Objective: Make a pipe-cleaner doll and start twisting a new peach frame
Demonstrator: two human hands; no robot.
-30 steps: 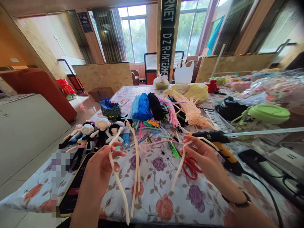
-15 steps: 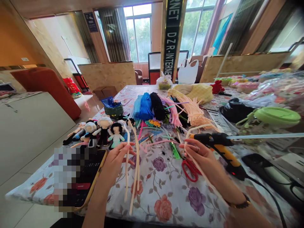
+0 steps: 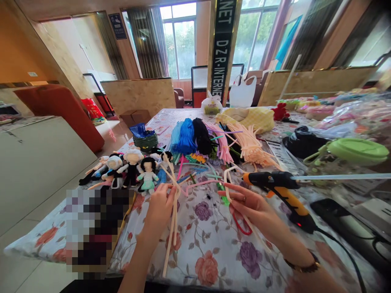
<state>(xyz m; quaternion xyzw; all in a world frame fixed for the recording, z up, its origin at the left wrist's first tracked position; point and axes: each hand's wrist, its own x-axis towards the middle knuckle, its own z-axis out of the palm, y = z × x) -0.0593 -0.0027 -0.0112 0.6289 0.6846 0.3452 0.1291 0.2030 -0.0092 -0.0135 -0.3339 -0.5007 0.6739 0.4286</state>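
Several cream fuzzy stems point(image 3: 173, 228) are gathered in my left hand point(image 3: 161, 203), crossing one another near the fingertips, their lower ends pointing toward the table's front edge. My right hand point(image 3: 250, 203) pinches another cream stem point(image 3: 226, 179), whose upper part is bent into an angular hook; its tail runs down behind the hand. Red-handled scissors point(image 3: 241, 223) lie partly hidden beneath my right hand, beside a green object point(image 3: 224, 195). To the right rests a black and orange glue gun point(image 3: 275, 179) with a long pale stick in its back.
Small dolls point(image 3: 148, 175) and a pixelated phone point(image 3: 100, 228) are at the left. Blue, black, pink and peach stem bundles point(image 3: 187, 136) lie farther back. A green-lidded jar point(image 3: 354, 150) and a black power strip point(image 3: 342, 224) are at the right.
My left hand has shifted right, and its stems now cross closely instead of hanging apart. My right hand has moved left with its bent stem, covering more of the scissors.
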